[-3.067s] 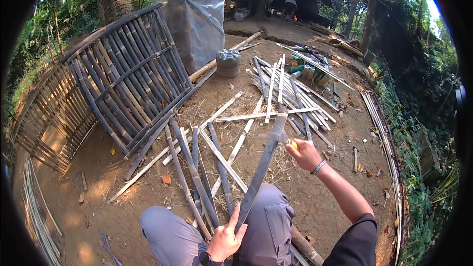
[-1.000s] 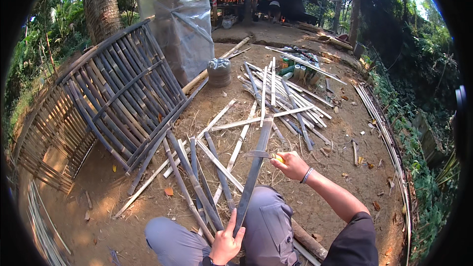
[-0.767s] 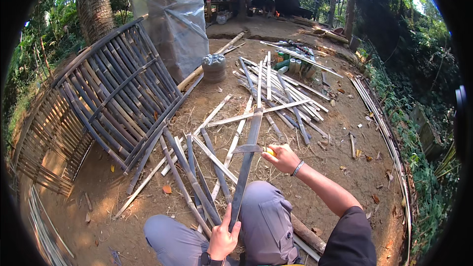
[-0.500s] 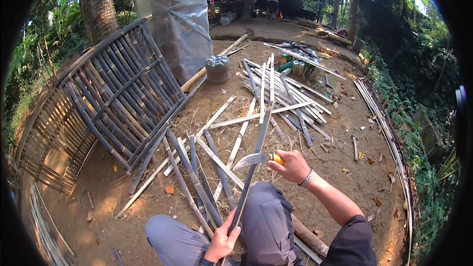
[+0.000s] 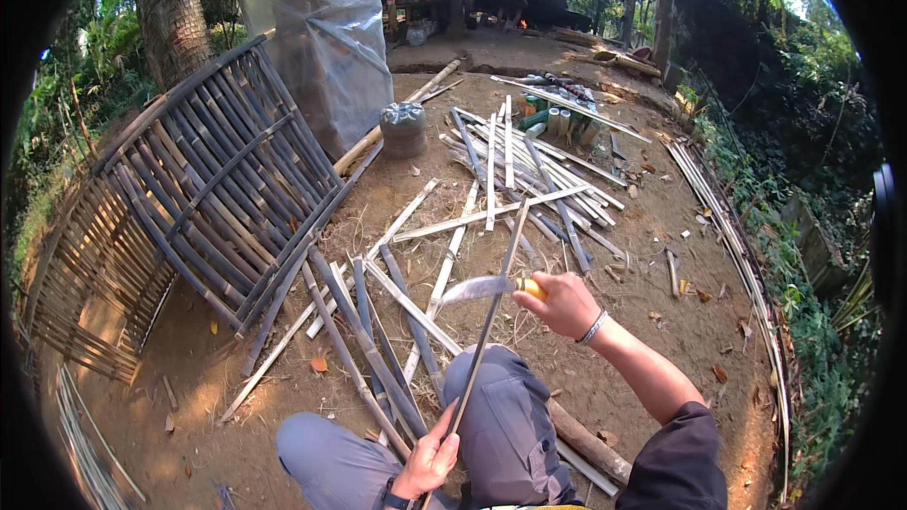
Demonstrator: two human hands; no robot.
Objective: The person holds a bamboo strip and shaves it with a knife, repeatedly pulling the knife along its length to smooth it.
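Low in the head view, my left hand [image 5: 430, 458] is closed around the lower part of a long, narrow bamboo strip [image 5: 481, 340]. The strip slants up and away past my right knee. A knife [image 5: 475, 289] with a broad, curved blade and a yellow handle is gripped in my right hand [image 5: 564, 305]. Its blade crosses the strip's upper part and points left; whether the edge touches the strip I cannot tell. Under and beyond the strip, dark bamboo slats [image 5: 378, 359] and pale split strips [image 5: 444, 288] lie crossed on the ground.
A slatted bamboo panel [image 5: 227, 170] leans at the left, near a woven bamboo lattice [image 5: 94, 274]. A dark plastic container [image 5: 403, 130] stands beyond. More split strips [image 5: 567, 184] lie ahead, a small hammer-like tool [image 5: 672, 272] to the right. Another person [image 5: 511, 5] bends over far back.
The knife has risen slightly along the bamboo strip, its blade a little blurred. The strip now shows a narrower side. The whole view has shifted slightly.
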